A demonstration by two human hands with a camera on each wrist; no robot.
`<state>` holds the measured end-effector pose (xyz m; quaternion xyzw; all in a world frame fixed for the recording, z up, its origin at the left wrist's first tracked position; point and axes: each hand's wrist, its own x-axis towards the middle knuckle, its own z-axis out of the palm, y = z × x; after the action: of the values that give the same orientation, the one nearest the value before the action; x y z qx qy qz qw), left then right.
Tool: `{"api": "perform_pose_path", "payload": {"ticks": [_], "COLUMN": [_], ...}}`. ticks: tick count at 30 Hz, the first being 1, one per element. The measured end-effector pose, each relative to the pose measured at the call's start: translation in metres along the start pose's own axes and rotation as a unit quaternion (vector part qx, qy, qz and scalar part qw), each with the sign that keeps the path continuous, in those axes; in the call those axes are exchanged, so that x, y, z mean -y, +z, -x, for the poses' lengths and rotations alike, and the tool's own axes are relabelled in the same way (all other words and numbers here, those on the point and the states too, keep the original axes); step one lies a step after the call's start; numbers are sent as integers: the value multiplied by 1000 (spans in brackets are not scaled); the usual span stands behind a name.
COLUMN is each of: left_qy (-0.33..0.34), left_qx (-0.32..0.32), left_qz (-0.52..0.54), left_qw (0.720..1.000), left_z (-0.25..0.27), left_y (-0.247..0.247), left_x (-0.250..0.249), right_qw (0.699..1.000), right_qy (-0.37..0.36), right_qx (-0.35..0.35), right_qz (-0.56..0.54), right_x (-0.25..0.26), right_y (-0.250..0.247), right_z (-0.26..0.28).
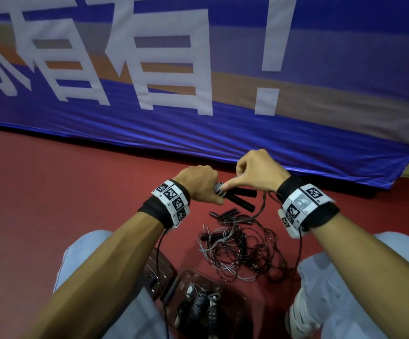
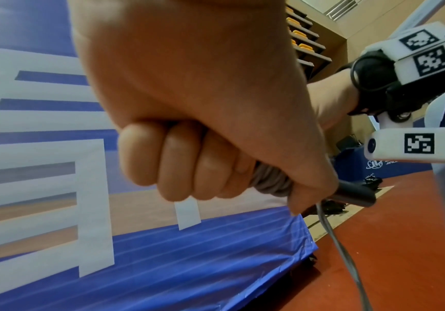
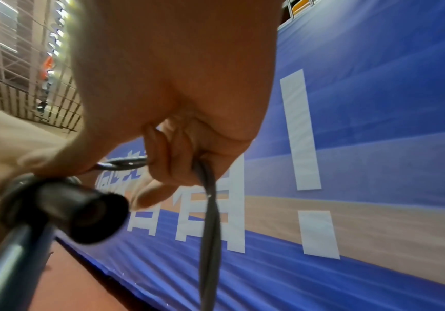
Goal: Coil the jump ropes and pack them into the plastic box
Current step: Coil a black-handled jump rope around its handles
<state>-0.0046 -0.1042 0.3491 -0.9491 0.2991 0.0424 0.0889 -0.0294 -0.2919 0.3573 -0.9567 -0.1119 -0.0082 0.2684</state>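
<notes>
Below hands, head view alone, plastic box (image 1: pixel 225 272), tangled jump ropes (image 1: pixel 242 250)

The plastic box (image 1: pixel 252 302) lies nearest the person, between the knees. The loose jump ropes (image 1: pixel 242 245) lie just beyond it. The banner (image 1: pixel 223 133) stands behind everything.

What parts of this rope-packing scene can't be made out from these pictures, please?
- Plastic box, head view: near part cut off by the bottom edge and the arms.
- Rope pile, head view: tangled, count unreadable.
- Coil, left wrist view: mostly hidden inside the left hand.
- Handle, right wrist view: blurred.
</notes>
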Motion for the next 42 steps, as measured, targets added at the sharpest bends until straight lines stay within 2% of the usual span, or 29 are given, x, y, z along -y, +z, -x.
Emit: {"api": "perform_pose_path", "payload": {"ticks": [10,15,20,26,30,35,39,42], "left_qy": [61,81,114,138,123,106,101,91], "left_qx": [-57,-79,-122,-217,-267,-323,-377,-411], "left_qz": [-108,-120,-109,-74,-30,30,82,105], "left_qw": [991,986,980,964,955,940,917,901], "left_z": [10,13,16,16,16,20,23,26], "left_y": [-23,-23,-22,-24,-20,-20,-15,-14], "left_x": [6,6,3,4,9,18,21,17], "right_qw": [978,960,924,907,894,858,833,827], "right_qy": [-54,-29,-18,-24,-21,-9,4,3], "right_qx": [164,233,298,292,286,296,289,287], "right_qz": [-120,-150,-237,-303,-344,-420,-471,-483], "right_x": [2,1,-4,2,3,7,9,11], "right_y": [-4,-15,-16,-17,-13,-5,-2,-1], "right_z": [-3,-2,-1,3,3,4,4,7]}}
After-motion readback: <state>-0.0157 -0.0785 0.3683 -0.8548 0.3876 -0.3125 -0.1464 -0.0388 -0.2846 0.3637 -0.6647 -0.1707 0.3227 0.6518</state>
